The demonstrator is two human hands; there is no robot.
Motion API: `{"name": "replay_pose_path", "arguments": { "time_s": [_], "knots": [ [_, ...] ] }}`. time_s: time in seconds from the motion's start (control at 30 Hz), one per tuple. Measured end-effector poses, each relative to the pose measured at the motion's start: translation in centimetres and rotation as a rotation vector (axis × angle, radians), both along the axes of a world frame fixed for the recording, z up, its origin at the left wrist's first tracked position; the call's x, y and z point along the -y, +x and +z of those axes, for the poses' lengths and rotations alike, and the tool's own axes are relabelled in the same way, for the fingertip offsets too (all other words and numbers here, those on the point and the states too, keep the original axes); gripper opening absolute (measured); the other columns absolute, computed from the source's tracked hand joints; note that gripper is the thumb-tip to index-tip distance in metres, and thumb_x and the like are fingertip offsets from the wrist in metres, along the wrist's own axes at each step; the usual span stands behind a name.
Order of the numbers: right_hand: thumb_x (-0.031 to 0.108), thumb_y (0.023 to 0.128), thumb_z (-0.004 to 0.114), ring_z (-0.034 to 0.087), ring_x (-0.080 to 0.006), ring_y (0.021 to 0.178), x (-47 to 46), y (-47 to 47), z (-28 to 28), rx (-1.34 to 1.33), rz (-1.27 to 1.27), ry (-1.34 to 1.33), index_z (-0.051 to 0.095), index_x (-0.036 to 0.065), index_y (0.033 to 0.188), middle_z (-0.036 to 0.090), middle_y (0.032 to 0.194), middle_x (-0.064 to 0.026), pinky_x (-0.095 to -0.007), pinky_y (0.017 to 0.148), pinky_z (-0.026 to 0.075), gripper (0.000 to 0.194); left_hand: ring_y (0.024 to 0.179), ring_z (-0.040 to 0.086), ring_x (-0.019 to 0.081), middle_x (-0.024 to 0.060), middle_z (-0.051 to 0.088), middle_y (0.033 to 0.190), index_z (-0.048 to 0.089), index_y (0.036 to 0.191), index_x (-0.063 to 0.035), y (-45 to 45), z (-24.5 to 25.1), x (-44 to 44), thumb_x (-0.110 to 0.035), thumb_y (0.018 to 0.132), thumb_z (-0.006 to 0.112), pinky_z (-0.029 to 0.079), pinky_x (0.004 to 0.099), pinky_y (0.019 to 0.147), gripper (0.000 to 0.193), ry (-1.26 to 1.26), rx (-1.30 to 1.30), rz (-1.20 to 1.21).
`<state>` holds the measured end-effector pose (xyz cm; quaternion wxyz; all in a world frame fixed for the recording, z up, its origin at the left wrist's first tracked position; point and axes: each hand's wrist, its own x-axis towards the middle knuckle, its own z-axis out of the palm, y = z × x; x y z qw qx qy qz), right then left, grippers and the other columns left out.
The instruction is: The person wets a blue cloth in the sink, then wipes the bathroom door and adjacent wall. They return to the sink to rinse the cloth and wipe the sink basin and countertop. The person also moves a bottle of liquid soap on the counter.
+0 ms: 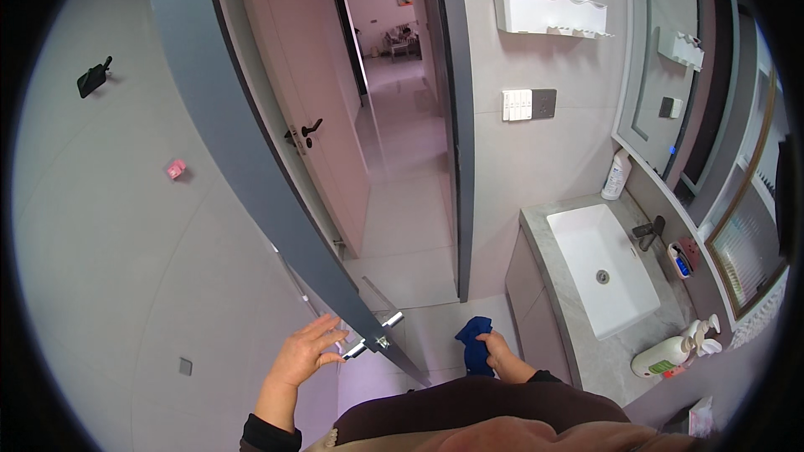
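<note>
My left hand (306,350) is raised with its fingers apart, close to the chrome lever handle (355,350) of a grey-blue door (295,226). Whether a fingertip touches the lever, I cannot tell. The door stands open and is seen almost edge-on, with a second lever (393,319) on its far side. In front of my body, my right hand (500,356) grips a crumpled dark blue cloth (475,345) that hangs down above the tiled floor (433,339).
On the right, a stone counter (556,276) holds a white basin (587,245), a dark faucet (650,232) and pump bottles (666,355). Above hang a mirror (666,94) and a white wall rack (553,12). Beyond the doorway, a pink-lit door (314,88) stands ajar beside a hallway.
</note>
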<state>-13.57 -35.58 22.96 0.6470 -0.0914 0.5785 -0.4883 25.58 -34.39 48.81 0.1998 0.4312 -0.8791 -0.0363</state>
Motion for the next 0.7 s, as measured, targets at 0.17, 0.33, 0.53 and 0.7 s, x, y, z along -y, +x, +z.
{"name": "replay_pose_path", "arguments": {
  "time_s": [0.17, 0.33, 0.53, 0.7],
  "knots": [
    [0.003, 0.080, 0.058, 0.059, -0.0325, 0.092, 0.5, -0.2, -1.1, 0.043, 0.011, 0.004, 0.057, 0.004, 0.104, 0.062, 0.101, -0.0159, -0.0488, 0.081, 0.050, 0.024, 0.118, 0.057, 0.0283, 0.0068, 0.064, 0.120, 0.068, 0.107, -0.0173, -0.2, 0.1, -0.3, -0.037, 0.068, 0.073, 0.052, 0.0384, 0.092, 0.044, -0.033, 0.022, 0.017],
    [0.003, 0.080, 0.058, 0.059, -0.0327, 0.093, 0.8, -0.2, -2.1, 0.057, 0.034, -0.027, 0.057, 0.004, 0.105, 0.062, 0.102, -0.0162, -0.0488, 0.083, 0.049, 0.024, 0.118, 0.057, 0.0284, 0.0062, 0.063, 0.122, 0.067, 0.109, -0.0175, -0.4, -0.1, -0.5, -0.037, 0.068, 0.072, 0.052, 0.0387, 0.091, 0.046, -0.026, -0.001, 0.032],
    [0.004, 0.081, 0.058, 0.058, -0.0331, 0.097, 0.9, 0.0, -1.8, 0.046, 0.050, -0.011, 0.055, 0.003, 0.110, 0.061, 0.106, -0.0174, -0.0493, 0.085, 0.049, 0.029, 0.119, 0.057, 0.0284, 0.0058, 0.062, 0.124, 0.067, 0.109, -0.0177, -0.5, -0.3, -0.2, -0.038, 0.068, 0.072, 0.052, 0.0393, 0.091, 0.046, -0.022, -0.002, 0.039],
    [0.005, 0.081, 0.058, 0.055, -0.0348, 0.105, 1.3, -0.4, -2.6, 0.022, 0.062, 0.028, 0.052, 0.002, 0.116, 0.056, 0.117, -0.0199, -0.0501, 0.090, 0.046, 0.036, 0.119, 0.056, 0.0277, 0.0061, 0.062, 0.124, 0.067, 0.109, -0.0175, -0.4, -0.2, 0.3, -0.037, 0.068, 0.073, 0.052, 0.0391, 0.091, 0.046, -0.027, -0.014, 0.003]
  ]
}}
